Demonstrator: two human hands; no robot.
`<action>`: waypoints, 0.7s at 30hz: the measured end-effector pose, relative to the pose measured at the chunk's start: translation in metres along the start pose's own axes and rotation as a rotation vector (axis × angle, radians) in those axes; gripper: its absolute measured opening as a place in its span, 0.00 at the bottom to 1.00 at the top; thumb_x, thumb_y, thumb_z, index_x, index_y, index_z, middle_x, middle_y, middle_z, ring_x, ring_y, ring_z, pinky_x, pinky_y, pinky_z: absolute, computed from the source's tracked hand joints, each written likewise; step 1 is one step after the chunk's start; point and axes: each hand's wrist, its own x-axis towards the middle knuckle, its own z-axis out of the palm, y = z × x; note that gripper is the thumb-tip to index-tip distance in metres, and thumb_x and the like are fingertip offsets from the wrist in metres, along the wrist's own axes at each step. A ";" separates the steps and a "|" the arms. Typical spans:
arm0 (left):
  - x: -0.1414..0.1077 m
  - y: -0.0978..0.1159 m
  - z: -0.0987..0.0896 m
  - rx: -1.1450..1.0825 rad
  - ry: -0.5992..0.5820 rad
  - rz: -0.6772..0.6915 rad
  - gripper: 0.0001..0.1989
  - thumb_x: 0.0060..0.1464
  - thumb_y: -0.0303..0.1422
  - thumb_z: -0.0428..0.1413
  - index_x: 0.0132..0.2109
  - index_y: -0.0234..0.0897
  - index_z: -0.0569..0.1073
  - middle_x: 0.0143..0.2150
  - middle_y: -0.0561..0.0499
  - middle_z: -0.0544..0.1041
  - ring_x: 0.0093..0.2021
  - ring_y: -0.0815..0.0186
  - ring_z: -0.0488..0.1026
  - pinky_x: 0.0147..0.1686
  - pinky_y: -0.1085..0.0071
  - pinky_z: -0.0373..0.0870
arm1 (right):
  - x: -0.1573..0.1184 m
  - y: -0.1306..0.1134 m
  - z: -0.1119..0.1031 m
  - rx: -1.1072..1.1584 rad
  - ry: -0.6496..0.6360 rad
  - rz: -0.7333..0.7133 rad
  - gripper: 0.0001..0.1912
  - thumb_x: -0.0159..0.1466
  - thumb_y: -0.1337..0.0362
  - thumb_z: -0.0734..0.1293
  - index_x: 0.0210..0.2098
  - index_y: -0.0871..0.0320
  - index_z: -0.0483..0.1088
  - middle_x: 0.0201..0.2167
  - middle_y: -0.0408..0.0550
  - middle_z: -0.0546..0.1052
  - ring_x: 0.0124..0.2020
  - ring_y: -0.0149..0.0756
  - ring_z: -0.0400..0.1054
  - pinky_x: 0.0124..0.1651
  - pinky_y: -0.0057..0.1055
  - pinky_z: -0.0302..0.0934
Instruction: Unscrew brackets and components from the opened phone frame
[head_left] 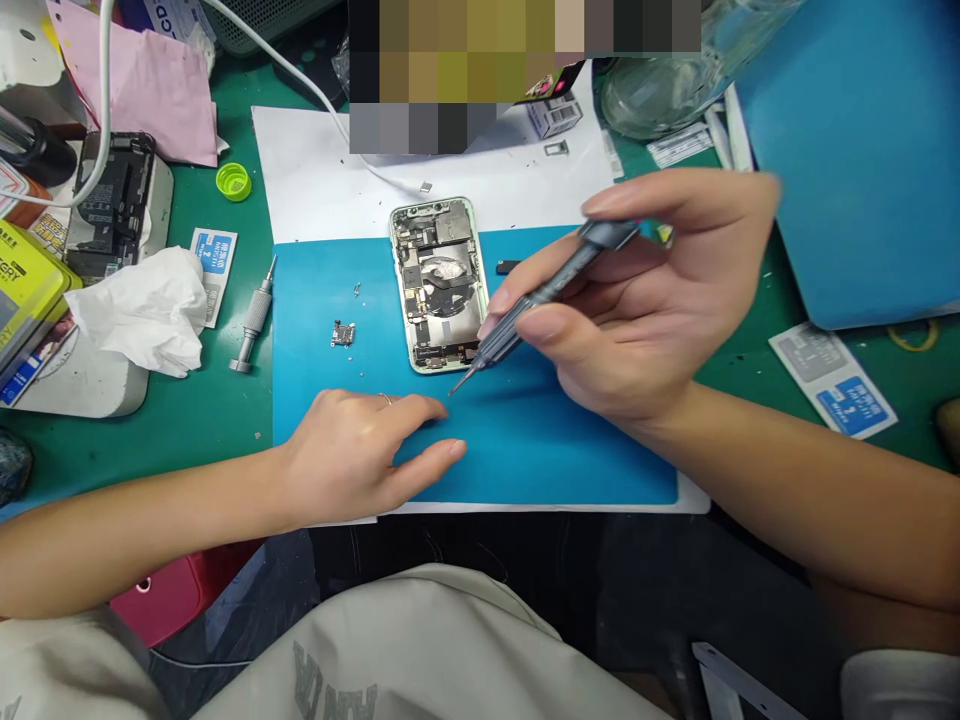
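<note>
An opened smartphone [441, 290] lies on a blue mat [330, 280], its circuit boards and inner parts bare. My right hand [652, 290] is closed around a grey precision screwdriver [544, 285]. The screwdriver's thin tip points down and left, just below the phone's lower edge and close to my left index finger. My left hand [367, 450] hovers low over or rests on the mat, with thumb and index finger apart and nothing seen between them. A small metal bracket [343, 334] and tiny screws [357, 290] lie left of the phone.
A second screwdriver [253, 320] lies left of the mat, near a crumpled tissue [146, 310] and a green cap [233, 182]. White paper [307, 170] lies behind the phone. A glass jar [652, 90] and a blue panel [855, 150] are at the right. A white cable [285, 60] crosses the back.
</note>
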 end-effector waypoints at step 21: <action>0.001 0.003 0.005 0.595 -0.154 0.020 0.35 0.69 0.50 0.46 0.67 0.22 0.61 0.33 0.46 0.79 0.24 0.63 0.75 0.16 0.67 0.54 | -0.003 0.011 -0.006 -0.205 -0.062 -0.164 0.32 0.60 0.68 0.75 0.60 0.44 0.65 0.42 0.41 0.74 0.37 0.32 0.79 0.30 0.25 0.78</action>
